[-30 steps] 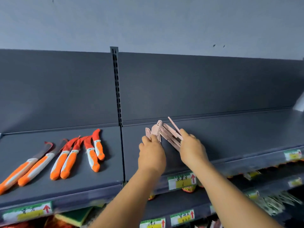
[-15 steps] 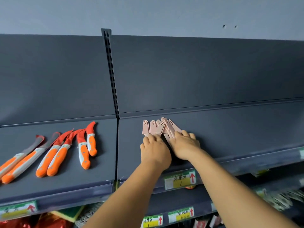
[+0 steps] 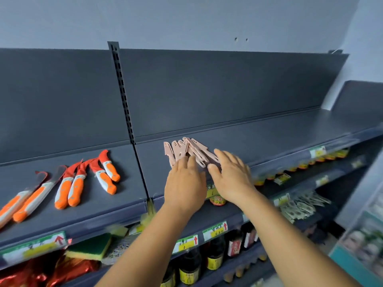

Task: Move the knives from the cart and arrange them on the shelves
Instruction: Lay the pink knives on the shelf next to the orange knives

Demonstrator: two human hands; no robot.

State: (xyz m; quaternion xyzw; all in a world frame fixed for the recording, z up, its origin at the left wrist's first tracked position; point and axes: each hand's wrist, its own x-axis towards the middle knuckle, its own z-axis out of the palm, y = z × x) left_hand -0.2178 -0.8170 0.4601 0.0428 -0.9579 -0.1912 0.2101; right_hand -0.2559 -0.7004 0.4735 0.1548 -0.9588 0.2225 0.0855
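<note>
Fingers of both hands are straight and loose, gripping nothing: the left hand [image 3: 185,184] has its fingertips [image 3: 187,162] at the near ends of the pale pink plastic sheathed knives [image 3: 189,151], touching or all but touching them, while the right hand [image 3: 232,179] is spread just beside the right edge of the bunch, its outline blurred so that contact cannot be told. The pink knives lie flat on the dark grey metal top shelf [image 3: 269,137], right of the slotted upright post [image 3: 122,94], fanned and overlapping with their square tips toward the back panel; that spread looks like a bunch set down together and not yet straightened into a row. They are thin, flat and matte, with small slots near the tips, and would likely slide easily on the smooth painted shelf. In the left bay the orange-and-white-handled knives with red blade guards [image 3: 87,181] lie in a loose slanting row, handles toward the aisle, probably so shoppers can take them by the grip. Their handles look thick, rounded and glossy. Yellow-and-green price labels [image 3: 185,243] line the lower shelf edges.
</note>
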